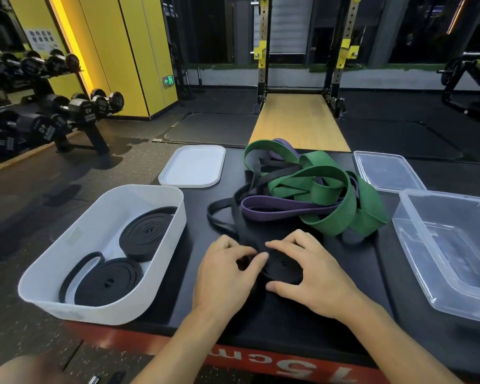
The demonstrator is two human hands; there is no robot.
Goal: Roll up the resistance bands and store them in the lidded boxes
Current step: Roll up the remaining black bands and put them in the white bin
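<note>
Gym surroundings today: a dumbbell rack is sitting off to the left, a squat rack is standing at the back, and the work is happening on a black padded platform with a red edge. Both hands are curling round a half-wound black band at the near centre. The left hand is pinching its left edge, and the right hand is cupping it, thumb near and fingers over the top. The band's free tail is running off into the tangled pile just behind.

That tail is the danger, I'd say. It is threading in among the green bands and purple loops, so drawing in more length could be dragging the whole heap along. It could also be snagging and springing the coil open if either grip is slackening. The front roll in the white box is already showing a loose end lifting along the wall.

Counting now: there are two boxes, the white box on the left and the clear box on the right, the clear one showing nothing inside. There are two lids, the white lid and the clear lid, each lying behind its box. Two rolled black bands are lying in the white box, the back roll being the second, plus the one being wound. The tangle is hiding how many green, purple and black bands are waiting.
</note>
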